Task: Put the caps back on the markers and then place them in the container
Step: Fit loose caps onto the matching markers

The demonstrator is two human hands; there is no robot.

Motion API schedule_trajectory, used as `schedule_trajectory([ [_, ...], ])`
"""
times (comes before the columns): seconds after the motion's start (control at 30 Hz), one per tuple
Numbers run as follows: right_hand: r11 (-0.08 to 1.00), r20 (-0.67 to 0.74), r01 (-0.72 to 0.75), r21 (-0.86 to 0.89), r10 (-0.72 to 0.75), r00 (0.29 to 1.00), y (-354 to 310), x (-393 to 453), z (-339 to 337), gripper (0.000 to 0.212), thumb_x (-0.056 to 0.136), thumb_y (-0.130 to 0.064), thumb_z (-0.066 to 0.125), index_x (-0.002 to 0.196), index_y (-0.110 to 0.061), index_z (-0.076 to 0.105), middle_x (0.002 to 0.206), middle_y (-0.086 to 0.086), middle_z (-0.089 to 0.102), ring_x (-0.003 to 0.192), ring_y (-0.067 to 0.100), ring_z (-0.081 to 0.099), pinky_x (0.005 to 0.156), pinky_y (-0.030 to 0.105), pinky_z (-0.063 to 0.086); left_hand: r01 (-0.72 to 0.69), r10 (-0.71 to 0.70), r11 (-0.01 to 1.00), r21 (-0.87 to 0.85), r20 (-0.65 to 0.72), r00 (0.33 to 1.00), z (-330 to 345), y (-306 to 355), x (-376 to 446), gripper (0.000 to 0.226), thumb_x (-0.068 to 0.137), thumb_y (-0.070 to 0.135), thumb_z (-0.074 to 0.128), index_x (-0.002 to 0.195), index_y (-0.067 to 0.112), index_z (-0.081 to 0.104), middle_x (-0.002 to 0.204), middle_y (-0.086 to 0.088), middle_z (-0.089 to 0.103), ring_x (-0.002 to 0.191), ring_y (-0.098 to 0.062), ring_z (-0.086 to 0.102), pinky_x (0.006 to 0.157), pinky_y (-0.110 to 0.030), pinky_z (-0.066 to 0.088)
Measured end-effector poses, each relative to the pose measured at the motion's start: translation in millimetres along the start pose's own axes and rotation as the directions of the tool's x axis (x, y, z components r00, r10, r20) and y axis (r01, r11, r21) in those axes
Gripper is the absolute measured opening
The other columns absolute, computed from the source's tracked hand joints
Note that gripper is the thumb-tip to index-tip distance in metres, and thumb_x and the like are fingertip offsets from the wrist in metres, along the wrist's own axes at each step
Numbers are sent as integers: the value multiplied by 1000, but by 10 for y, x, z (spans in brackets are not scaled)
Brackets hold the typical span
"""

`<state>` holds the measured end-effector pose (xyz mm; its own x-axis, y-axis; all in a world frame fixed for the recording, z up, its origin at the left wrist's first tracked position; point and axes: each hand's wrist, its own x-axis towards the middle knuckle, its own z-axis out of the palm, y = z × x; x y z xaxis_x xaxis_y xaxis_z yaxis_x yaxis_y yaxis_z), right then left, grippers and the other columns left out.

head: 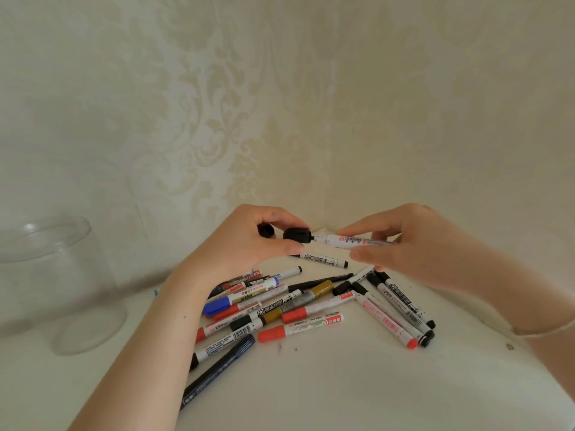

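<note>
Left hand (249, 241) fingers pinching black cap (297, 235); right hand (413, 244) fingers gripping white marker (348, 241), label illegible. Loose markers (295, 306) heaped on white bench (342, 384); glass jar (59, 287) left; damask wallpaper (217, 104) behind.

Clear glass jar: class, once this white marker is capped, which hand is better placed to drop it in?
Left, probably: the clear glass jar stands beside the left hand; the right hand is farther away.

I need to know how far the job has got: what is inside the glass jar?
Nothing shows through the clear wall of the glass jar: no markers inside. The markers lie heaped on the table beside it. The jar's lower part is blurred.
</note>
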<state>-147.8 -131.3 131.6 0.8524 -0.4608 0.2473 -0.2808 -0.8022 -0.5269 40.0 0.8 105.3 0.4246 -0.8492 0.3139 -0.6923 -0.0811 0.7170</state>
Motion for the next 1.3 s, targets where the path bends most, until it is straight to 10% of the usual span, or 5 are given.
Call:
schedule_trajectory([
  [0.27, 990, -78, 21, 138, -10, 997, -9, 9, 2, 21, 82, -35, 69, 95, -52, 68, 55, -12, 62, 36, 6, 32, 40, 13, 30, 57, -90, 938, -341, -82, 993, 3, -73, -32, 28, 72, 35, 75, 99, 30, 74, 93, 7, 73, 58, -4, 49, 62, -16, 38],
  [0.47, 986, -123, 59, 159, -39, 992, -23, 35, 83, 20, 82, -36, 68, 95, -52, 68, 57, -7, 64, 34, 5, 32, 38, 12, 29, 206, -241, 323, -924, 131, 962, 154, -159, 11, 32, 77, 20, 68, 106, 7, 68, 76, 3, 59, 54, -3, 34, 43, -12, 31],
  [0.57, 985, -124, 62, 163, -41, 991, -28, 55, 106, 20, 83, -36, 68, 97, -50, 68, 57, -8, 63, 34, 6, 32, 37, 13, 29, 259, -264, 222, -940, 198, 944, 226, -154, 20, 25, 76, 18, 67, 99, 7, 62, 82, -5, 64, 51, -5, 35, 41, -13, 31],
  [0.87, 991, -124, 12, 135, 5, 992, 9, 94, 116, 19, 83, -38, 67, 97, -51, 68, 61, -9, 64, 33, 6, 33, 38, 15, 31, 326, -232, 253, -911, 270, 934, 234, -126, 7, 22, 75, 17, 65, 94, 6, 64, 83, -7, 67, 49, -5, 35, 40, -13, 29],
  [1.3, 997, 10, 24, -79, -24, 1000, -57, 109, 58, 22, 82, -41, 65, 95, -58, 64, 73, -13, 62, 46, 2, 48, 50, 20, 40, 299, -219, 717, -629, 204, 954, 95, -227, 6, 28, 70, 30, 72, 90, 10, 72, 79, -3, 66, 52, -6, 35, 45, -15, 29],
])
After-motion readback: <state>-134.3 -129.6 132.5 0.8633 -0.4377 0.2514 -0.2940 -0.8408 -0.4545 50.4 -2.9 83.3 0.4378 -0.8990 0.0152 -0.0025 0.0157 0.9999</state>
